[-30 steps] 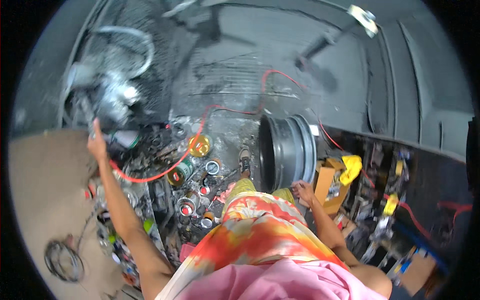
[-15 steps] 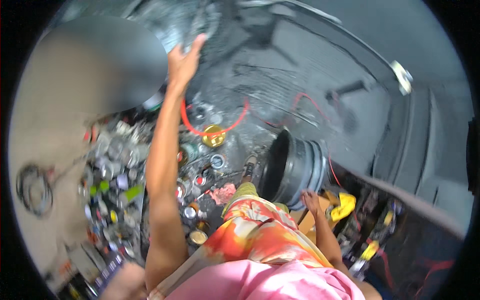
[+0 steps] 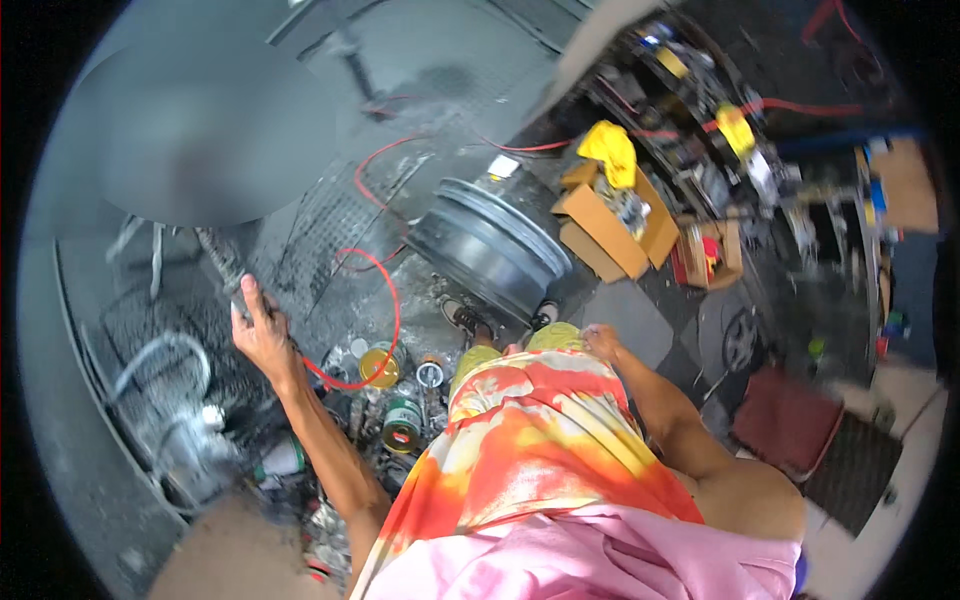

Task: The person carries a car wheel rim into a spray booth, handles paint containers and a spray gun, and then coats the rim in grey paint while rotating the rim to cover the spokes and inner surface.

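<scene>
My left hand (image 3: 262,335) wraps round grey-spattered tool (image 3: 220,258), red hose (image 3: 397,310) looping beside. My right hand (image 3: 601,342) curls by yellow-green shorts (image 3: 553,338); can't tell what it holds.

No text, numbers or signs legible

One fisheye view looks down from the head, clothing (image 3: 540,430) close below.
</scene>
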